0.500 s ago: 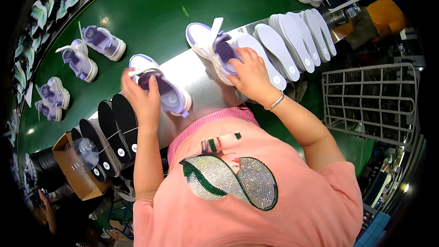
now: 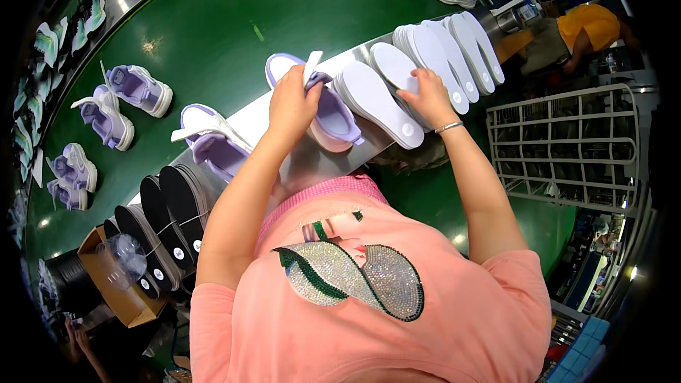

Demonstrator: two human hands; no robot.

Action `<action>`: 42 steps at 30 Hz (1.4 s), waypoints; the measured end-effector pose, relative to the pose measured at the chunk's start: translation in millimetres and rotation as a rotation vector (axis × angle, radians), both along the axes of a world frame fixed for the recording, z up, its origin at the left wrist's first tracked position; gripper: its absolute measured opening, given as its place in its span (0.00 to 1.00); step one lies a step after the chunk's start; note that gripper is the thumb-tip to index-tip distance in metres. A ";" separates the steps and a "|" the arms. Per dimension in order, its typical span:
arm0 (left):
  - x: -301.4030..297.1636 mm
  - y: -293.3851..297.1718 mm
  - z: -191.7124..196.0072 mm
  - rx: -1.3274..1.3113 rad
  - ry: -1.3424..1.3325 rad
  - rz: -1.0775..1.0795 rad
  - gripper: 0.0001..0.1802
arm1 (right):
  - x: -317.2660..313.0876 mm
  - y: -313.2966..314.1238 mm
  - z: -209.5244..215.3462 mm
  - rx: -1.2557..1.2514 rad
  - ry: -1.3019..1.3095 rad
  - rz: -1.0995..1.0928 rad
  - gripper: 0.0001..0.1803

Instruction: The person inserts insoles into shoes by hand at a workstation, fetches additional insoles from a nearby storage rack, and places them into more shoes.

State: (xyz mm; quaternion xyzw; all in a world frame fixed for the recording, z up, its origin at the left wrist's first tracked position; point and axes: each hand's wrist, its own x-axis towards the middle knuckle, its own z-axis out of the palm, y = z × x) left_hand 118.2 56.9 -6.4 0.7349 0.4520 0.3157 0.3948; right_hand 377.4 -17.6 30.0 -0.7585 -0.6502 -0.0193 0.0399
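My left hand [image 2: 292,108] is closed around the tongue and collar of a white and lavender sneaker [image 2: 335,122] on the metal ledge. Its mate [image 2: 220,150] rests just left, partly behind my left forearm. My right hand [image 2: 430,99] is at a stack of white insoles [image 2: 394,65], thumb and fingers apart over the insole's edge. No insole is visibly lifted. Nearer to the sneaker lies another white insole stack [image 2: 379,103]; further stacks [image 2: 443,57] line the ledge to the right.
Several lavender sneakers [image 2: 142,89] stand on the green surface [image 2: 227,21] at left. Black insole bundles [image 2: 159,213] and a cardboard box [image 2: 106,280] with clear plastic are at lower left. A wire rack [image 2: 564,145] stands right. Another person [image 2: 589,28] is at upper right.
My left hand has moved from the left sneaker to the right one. My right hand has left that sneaker and moved right to the white insoles. The whole view has shifted slightly.
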 end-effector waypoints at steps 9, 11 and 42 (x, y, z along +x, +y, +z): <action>-9.7 -25.9 4.2 0.263 -0.037 0.159 0.16 | 1.0 3.3 2.7 -0.144 -0.001 -0.111 0.21; -9.5 -26.6 1.0 0.132 -0.078 0.178 0.16 | -4.4 0.1 14.5 -0.039 0.088 -0.086 0.19; -2.9 -24.9 -23.1 -0.184 -0.169 0.292 0.15 | -127.7 -4.4 30.0 -0.348 -0.121 0.685 0.04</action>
